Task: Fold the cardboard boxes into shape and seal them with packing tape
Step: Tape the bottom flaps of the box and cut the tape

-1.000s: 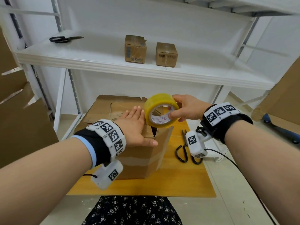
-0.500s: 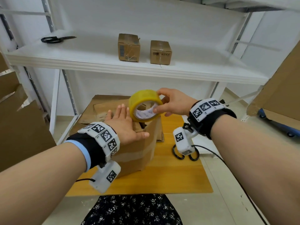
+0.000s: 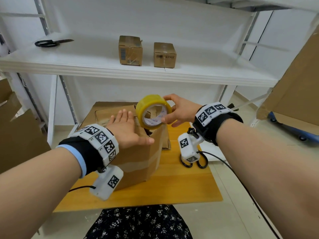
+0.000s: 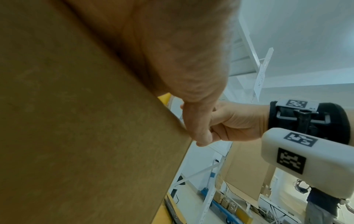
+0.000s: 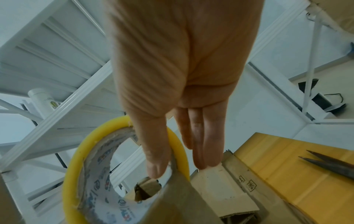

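- The cardboard box (image 3: 138,157) is shown standing on the wooden board (image 3: 181,192), near its left half, with a band of clear tape visible round its near sides.
- The left hand (image 3: 126,131) is laid flat on the top of the box, fingers straight and together, thumb stretched out toward the box's right corner (nothing is grasped by it).
- The roll of yellow packing tape (image 3: 152,112) is held by the right hand (image 3: 179,112) just above the far right corner of the box; the thumb is set inside the printed core and the fingers are wrapped over the outer rim (seen most plainly in the right wrist view).
- A pair of black-handled scissors (image 3: 194,163) is seen lying on the board to the right of the box, partly hidden by the wrist camera.
- Flattened cardboard (image 3: 110,109) is stacked at the far end of the board.
- On the white shelf (image 3: 86,66) above, two small sealed boxes (image 3: 164,55) are placed side by side; a second pair of scissors (image 3: 51,43) is placed at far left.
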Action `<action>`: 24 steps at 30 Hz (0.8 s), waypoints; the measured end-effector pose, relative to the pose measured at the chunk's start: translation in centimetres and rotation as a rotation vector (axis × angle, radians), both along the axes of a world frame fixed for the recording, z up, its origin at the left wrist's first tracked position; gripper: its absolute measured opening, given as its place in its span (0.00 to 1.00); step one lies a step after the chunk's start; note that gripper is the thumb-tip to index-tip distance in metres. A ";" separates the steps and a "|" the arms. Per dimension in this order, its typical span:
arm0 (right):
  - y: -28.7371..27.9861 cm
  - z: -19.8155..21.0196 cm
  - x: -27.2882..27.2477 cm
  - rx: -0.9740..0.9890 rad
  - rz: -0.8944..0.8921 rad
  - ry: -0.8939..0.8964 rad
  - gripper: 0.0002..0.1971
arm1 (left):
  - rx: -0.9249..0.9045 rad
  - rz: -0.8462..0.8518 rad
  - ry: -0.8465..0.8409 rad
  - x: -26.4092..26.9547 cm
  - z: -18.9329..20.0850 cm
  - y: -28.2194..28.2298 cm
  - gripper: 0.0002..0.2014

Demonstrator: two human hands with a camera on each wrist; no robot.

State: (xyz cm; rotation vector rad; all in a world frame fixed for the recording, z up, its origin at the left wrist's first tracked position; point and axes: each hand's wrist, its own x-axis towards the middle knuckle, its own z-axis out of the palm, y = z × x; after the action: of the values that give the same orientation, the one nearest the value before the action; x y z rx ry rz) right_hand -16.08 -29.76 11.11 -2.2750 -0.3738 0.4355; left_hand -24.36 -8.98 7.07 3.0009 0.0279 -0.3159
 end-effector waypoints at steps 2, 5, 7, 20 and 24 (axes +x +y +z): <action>-0.5 0.2 0.0 -0.005 -0.023 0.027 0.47 | -0.017 -0.001 0.003 0.0 0.3 0.2 0.66; -1.3 0.2 0.2 -0.021 -0.053 0.041 0.47 | -0.033 -0.015 -0.002 -0.1 0.9 0.4 0.68; -1.9 0.0 0.1 -0.044 -0.075 0.040 0.42 | -0.068 -0.035 -0.028 -0.1 1.5 0.4 0.69; -8.2 -6.6 1.5 -0.049 -0.441 0.172 0.14 | -0.571 -0.422 -0.816 0.0 4.4 -8.9 0.17; -10.9 -10.0 1.8 -0.140 -0.487 0.280 0.10 | -0.502 -0.541 -0.773 1.3 3.6 -12.8 0.10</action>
State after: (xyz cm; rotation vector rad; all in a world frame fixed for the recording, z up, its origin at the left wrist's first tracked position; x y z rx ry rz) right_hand -14.24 -40.64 1.08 -2.2960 0.3567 0.5255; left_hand -23.02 -21.79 10.72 2.3757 -0.7986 0.6949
